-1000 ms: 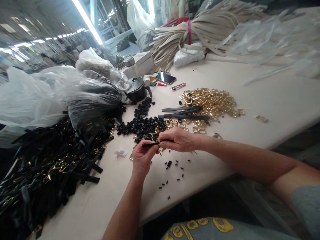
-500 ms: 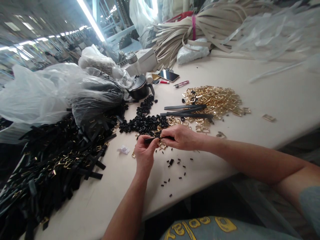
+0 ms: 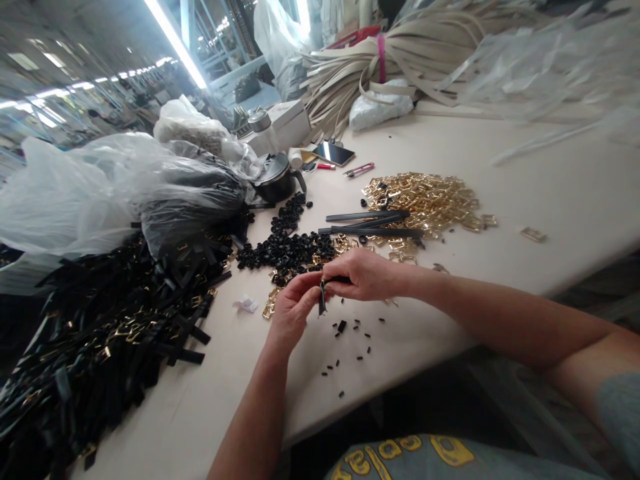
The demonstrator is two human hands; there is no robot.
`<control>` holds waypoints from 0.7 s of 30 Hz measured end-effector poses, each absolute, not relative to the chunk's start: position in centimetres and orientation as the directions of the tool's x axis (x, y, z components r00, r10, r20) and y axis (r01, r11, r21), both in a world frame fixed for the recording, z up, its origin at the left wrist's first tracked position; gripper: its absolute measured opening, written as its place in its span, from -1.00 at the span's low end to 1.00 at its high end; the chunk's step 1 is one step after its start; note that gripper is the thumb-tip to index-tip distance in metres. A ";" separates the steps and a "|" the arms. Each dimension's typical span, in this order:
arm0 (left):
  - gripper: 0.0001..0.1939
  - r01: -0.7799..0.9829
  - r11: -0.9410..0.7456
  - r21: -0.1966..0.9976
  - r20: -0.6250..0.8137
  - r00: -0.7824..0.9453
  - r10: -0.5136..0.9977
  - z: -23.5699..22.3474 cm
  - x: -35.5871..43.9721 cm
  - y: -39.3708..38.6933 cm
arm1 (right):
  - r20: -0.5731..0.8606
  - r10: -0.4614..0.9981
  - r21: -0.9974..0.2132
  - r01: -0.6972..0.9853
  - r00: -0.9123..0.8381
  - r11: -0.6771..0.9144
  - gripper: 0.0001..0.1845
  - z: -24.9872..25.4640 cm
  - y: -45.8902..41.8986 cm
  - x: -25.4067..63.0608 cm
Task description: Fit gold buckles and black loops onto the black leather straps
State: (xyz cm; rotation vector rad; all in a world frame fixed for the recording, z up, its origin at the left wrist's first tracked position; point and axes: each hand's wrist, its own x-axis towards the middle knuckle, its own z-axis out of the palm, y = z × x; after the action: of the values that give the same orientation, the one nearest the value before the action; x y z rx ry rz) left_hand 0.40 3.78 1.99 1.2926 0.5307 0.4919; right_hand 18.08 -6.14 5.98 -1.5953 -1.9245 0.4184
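Between my two hands is a black strap (image 3: pixel 322 303) with a bit of gold metal at the fingertips. My left hand (image 3: pixel 294 305) pinches it from the left, and one end hangs down beside the thumb. My right hand (image 3: pixel 367 275) is closed round the other part, which is mostly hidden in the fingers. Just behind the hands lie a heap of small black loops (image 3: pixel 285 253) and a pile of gold buckles (image 3: pixel 425 197). Several loose black straps (image 3: pixel 373 232) rest in front of the buckles. Small black scraps (image 3: pixel 341 327) are scattered on the table nearer me.
A large heap of black straps with gold buckles (image 3: pixel 125 327) covers the table's left side, below clear plastic bags (image 3: pixel 90 193). Farther back are a lidded black mug (image 3: pixel 276 180), a phone (image 3: pixel 334 153), pink thread snips (image 3: pixel 359 170) and a bundle of beige strips (image 3: pixel 345 73).
The strap end that stuck out leftward over my left hand now hangs down between my hands. My left fingers have shifted toward the right hand, which keeps its grip.
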 end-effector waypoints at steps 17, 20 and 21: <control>-0.91 0.127 -0.220 0.967 0.062 0.721 0.691 2.7 0.0 3.8 | 0.516 0.845 -0.358 0.861 -0.140 0.361 -0.83 5.3 -5.4 19.1; -0.83 0.067 -0.047 0.997 -0.013 0.697 0.717 2.8 0.3 3.6 | 0.657 0.751 -0.330 0.873 -0.059 0.358 -0.81 5.8 -5.4 19.1; -0.81 0.030 0.014 0.999 -0.031 0.682 0.730 2.8 0.5 3.5 | 0.663 0.748 -0.338 0.879 -0.031 0.336 -0.78 5.8 -5.5 19.1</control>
State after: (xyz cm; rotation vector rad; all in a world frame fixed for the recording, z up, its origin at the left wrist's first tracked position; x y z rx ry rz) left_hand 0.46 3.53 2.82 1.4730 0.6665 0.6135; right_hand 19.14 -5.50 5.84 -1.4429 -1.8051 -0.2085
